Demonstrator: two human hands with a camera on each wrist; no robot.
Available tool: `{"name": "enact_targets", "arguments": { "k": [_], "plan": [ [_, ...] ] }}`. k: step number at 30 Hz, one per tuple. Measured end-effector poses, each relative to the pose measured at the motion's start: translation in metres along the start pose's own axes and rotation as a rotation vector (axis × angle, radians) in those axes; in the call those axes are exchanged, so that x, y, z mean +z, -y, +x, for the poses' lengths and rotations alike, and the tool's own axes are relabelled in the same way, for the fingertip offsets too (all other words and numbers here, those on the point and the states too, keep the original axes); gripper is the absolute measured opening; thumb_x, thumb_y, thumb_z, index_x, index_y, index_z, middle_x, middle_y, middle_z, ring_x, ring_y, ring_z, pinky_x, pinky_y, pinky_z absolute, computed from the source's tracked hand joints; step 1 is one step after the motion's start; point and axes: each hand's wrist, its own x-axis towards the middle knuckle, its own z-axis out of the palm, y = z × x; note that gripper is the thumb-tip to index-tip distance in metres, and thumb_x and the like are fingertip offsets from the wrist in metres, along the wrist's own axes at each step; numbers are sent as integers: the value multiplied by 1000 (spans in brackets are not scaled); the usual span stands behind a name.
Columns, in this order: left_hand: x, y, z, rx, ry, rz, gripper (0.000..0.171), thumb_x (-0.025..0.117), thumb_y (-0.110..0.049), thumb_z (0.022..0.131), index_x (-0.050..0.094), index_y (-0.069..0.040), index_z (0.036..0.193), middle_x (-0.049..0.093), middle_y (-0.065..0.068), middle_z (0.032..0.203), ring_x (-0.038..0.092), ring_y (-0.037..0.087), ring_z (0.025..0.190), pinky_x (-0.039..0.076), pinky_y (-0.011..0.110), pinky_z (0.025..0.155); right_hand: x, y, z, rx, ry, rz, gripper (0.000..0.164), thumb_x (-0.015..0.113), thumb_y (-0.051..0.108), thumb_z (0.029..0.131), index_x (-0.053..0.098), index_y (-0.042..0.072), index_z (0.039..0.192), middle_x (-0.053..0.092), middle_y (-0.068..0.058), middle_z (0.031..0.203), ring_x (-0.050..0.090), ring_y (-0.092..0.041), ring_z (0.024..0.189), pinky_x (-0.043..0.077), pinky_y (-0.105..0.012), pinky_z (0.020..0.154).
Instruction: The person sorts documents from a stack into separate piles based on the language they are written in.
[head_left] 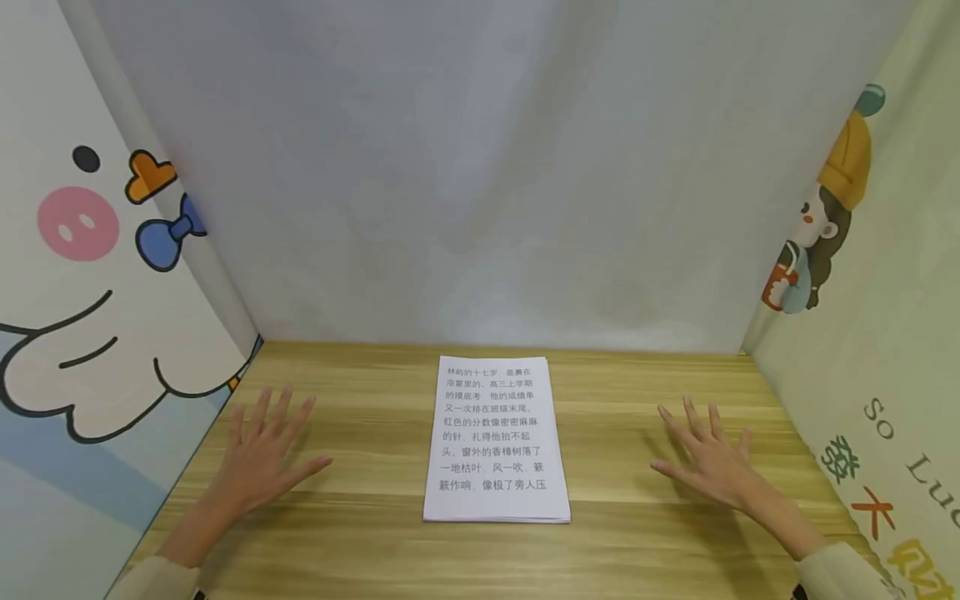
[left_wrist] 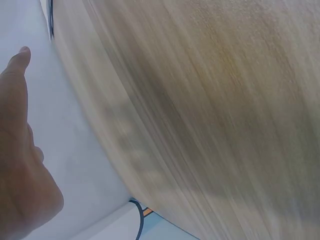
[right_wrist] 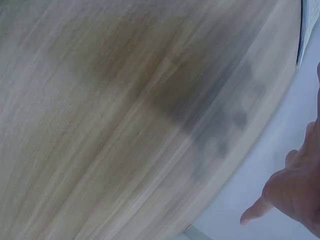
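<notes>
A stack of white paper sheets (head_left: 495,504), printed with lines of Chinese characters, lies flat in the middle of the wooden table. To its left my left hand (head_left: 258,458) is held with fingers straight and spread, holding nothing. On the other side my right hand (head_left: 705,458) is spread the same way, apart from the paper, with a shadow beneath it on the wood. The left wrist view shows part of the left hand (left_wrist: 22,165) at its left edge. Part of the right hand (right_wrist: 295,190) appears at the right edge of the right wrist view.
The wood-grain table (head_left: 337,550) meets a pale back curtain (head_left: 480,208). A left panel (head_left: 135,358) carries a cartoon bird, and a right panel (head_left: 885,350) has a cartoon child and lettering. Both panels border the table's sides.
</notes>
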Motion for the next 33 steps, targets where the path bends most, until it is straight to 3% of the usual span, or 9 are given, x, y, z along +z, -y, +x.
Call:
{"name": "enact_targets", "arguments": {
  "k": [4,8,12,17,20,25,33],
  "plan": [
    [2,-1,2,-1,26,-21,94,62,-65,90,25,-19,163,17,23,169,-1,43,159,-2,75,122,-2,1,0,1,5,13,92,66,57,92,13,37,164,11,-30,167,7,-68,146,-2,-97,97],
    [0,-3,6,-21,65,-47,94,62,-64,91,23,-18,163,13,24,170,-1,45,158,-1,76,120,-5,1,3,-23,-19,12,92,68,54,92,17,30,165,13,-33,166,10,-68,146,4,-96,99],
    [-4,-4,10,-55,102,-85,94,62,-63,91,24,-16,163,14,26,169,2,48,157,-1,76,120,-5,0,6,-68,-40,5,93,71,51,91,22,21,164,15,-35,164,14,-67,146,12,-94,101],
    [-3,-6,14,-36,96,-111,91,67,-56,91,27,-14,162,24,30,164,14,51,154,7,78,118,-1,-3,6,-152,-86,32,92,76,41,89,29,6,160,22,-42,158,27,-68,140,27,-85,105],
    [-1,-9,16,-9,74,-150,88,70,-48,92,28,-14,161,31,31,161,23,54,149,16,80,113,1,-3,6,-180,-88,116,89,77,33,90,30,0,159,24,-44,156,29,-67,139,31,-81,106],
    [1,-16,18,20,37,-239,85,72,-40,92,30,-12,161,42,30,155,36,55,141,26,82,105,1,4,6,-155,-16,309,90,71,28,96,15,4,163,16,-41,161,22,-64,145,25,-82,109],
    [2,-24,23,8,28,-311,79,71,-36,94,35,-9,158,47,25,153,40,52,138,31,79,102,-3,16,7,-98,84,568,87,61,19,102,2,3,164,11,-40,163,20,-66,144,26,-79,110]
  ]
}}
